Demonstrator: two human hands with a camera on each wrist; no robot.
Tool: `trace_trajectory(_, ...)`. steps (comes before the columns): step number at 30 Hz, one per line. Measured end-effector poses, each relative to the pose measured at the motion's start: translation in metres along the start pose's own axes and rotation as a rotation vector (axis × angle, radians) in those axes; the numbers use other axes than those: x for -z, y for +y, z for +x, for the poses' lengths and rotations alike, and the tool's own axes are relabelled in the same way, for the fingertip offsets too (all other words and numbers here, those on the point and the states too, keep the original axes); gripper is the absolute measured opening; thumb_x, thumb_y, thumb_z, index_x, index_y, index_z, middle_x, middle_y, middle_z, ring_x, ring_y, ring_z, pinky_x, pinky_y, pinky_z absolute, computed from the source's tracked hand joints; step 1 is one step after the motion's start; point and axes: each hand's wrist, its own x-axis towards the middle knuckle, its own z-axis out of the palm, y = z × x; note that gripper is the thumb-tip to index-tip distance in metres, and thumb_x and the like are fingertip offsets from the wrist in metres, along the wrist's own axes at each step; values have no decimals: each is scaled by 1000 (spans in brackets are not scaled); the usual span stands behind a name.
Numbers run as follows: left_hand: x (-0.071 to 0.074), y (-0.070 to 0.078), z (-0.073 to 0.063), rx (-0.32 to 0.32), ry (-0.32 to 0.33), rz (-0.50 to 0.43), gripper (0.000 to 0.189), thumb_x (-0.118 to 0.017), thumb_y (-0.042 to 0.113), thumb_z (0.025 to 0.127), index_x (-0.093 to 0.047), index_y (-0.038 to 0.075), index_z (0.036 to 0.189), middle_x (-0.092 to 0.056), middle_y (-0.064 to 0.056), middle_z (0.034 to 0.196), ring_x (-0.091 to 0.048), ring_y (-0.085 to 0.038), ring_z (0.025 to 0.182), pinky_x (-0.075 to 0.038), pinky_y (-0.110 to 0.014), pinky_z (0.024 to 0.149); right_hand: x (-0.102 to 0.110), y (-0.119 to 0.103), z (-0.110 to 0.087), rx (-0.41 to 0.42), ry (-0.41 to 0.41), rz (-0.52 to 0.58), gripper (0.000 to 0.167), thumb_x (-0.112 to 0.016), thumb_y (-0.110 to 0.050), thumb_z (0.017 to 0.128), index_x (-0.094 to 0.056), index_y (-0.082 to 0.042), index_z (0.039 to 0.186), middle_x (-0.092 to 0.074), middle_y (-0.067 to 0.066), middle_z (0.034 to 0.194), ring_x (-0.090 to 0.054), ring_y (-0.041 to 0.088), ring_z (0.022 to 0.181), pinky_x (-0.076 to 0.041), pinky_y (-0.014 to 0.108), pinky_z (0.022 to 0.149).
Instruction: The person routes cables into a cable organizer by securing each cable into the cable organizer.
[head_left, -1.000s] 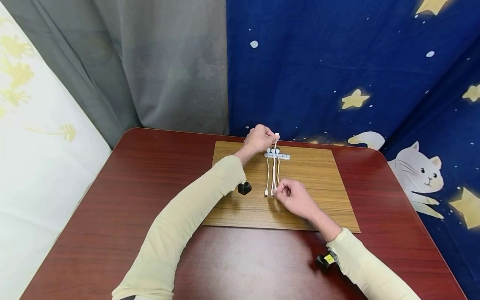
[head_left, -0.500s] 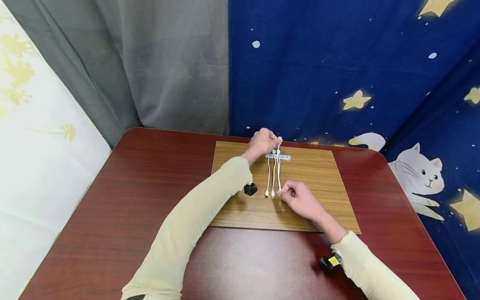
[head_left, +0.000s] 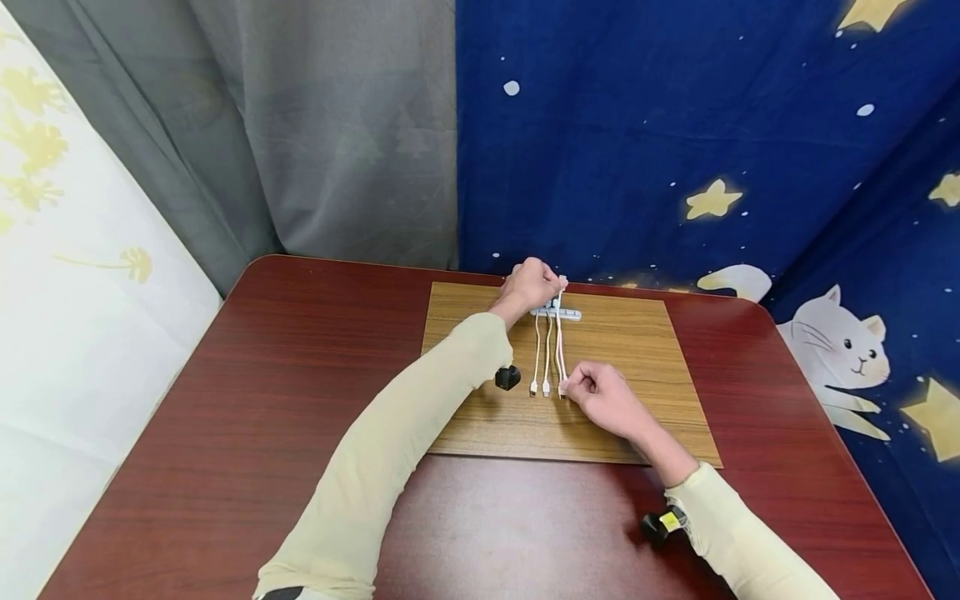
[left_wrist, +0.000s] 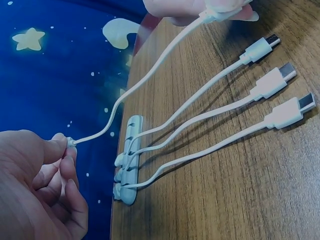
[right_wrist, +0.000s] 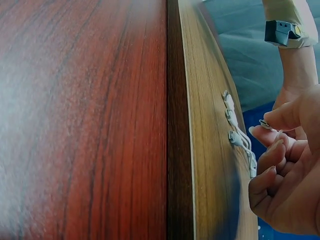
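A white charging cable (left_wrist: 162, 56) is stretched between both hands, raised over the clip holder. My left hand (head_left: 528, 285) pinches its far end between thumb and fingertips, above the board's back edge. Thumb and finger of my right hand (head_left: 603, 398) pinch the near plug, which they largely cover. The grey cable clip holder (left_wrist: 131, 176) lies near the back edge of the wood-grain board (head_left: 622, 333). Three other white cables sit in its slots, with their plugs (left_wrist: 286, 113) side by side on the board, pointing toward the front. Part of the holder shows bare slots.
The board lies on a dark red table (head_left: 262, 375). Behind the table hang a grey curtain (head_left: 352, 133) and a blue star-patterned curtain (head_left: 637, 150). A black wrist camera (head_left: 507, 377) is strapped at the left sleeve, another at the right.
Both hands have shifted a little to the right with the held cable. It now stands to the right of the clipped cables' middle, and the pinching grips look the same.
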Motion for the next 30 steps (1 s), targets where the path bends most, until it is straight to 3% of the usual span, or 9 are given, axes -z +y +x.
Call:
trace_trajectory(10,-9,-5,4,22,0,38,29,-69,38,98,-75,16,81,-67,6,84,-58,-15,78,-44,-31,72,-1,5,0,-15,-10,-18,20,-69,-10,96,-63,-6,76,-46,-5,57,-38,6,49,-30,26,48)
trace_trajectory(14,-11,-8,7,33,7,73,24,-72,39,96,-76,21,81,-69,8,90,-60,-14,82,-46,-32,76,0,6,1,-35,-13,-23,21,-69,-12,96,-64,-6,77,-45,-6,57,-37,7,49,-30,26,48)
trace_trajectory(21,-12,-13,10,51,-15,83,29,-71,41,97,-76,16,82,-67,6,87,-59,-15,80,-46,-32,73,2,4,2,-52,-18,-45,19,-69,-12,96,-64,-6,78,-46,-5,58,-39,10,51,-31,27,49)
trace_trajectory(30,-13,-12,10,29,-8,64,28,-71,40,97,-74,18,80,-66,7,85,-58,-15,80,-44,-32,73,5,3,2,-64,-20,-49,20,-68,-12,96,-64,-5,78,-46,-5,58,-39,11,52,-32,28,50)
